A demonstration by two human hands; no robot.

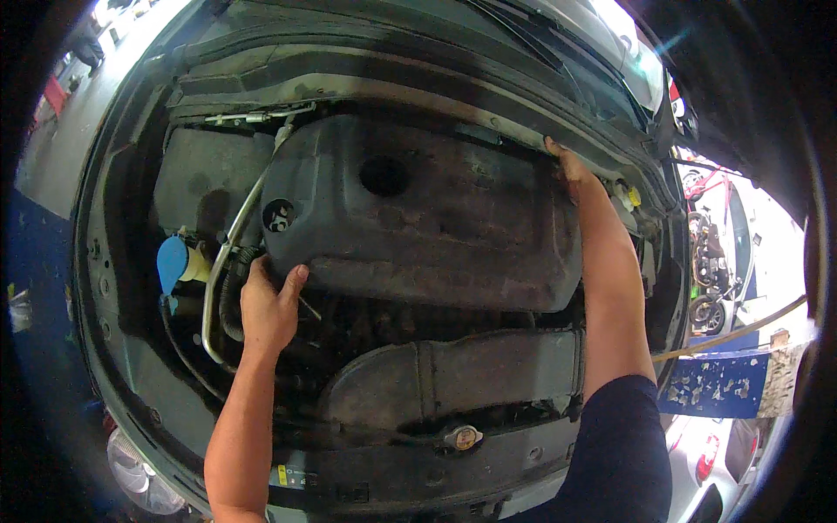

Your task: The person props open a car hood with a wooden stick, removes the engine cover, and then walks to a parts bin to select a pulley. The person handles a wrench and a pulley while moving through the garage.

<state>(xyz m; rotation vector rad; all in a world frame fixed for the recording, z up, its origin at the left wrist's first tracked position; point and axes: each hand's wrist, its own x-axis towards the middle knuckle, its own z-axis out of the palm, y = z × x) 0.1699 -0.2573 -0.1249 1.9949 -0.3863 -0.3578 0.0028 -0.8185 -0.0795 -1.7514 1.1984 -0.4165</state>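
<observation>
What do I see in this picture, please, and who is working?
No machine works here: these are a person's bare left hand and right hand. The picture comes from a fisheye camera on the person's head, looking down, so straight edges bend. Below is a car's open engine compartment. Both hands touch a large, dark grey plastic engine cover, at its near left corner and right end; they seem to hold it; I cannot tell whether it is lifted. To its left are a silver metal pipe and a blue cap.
</observation>
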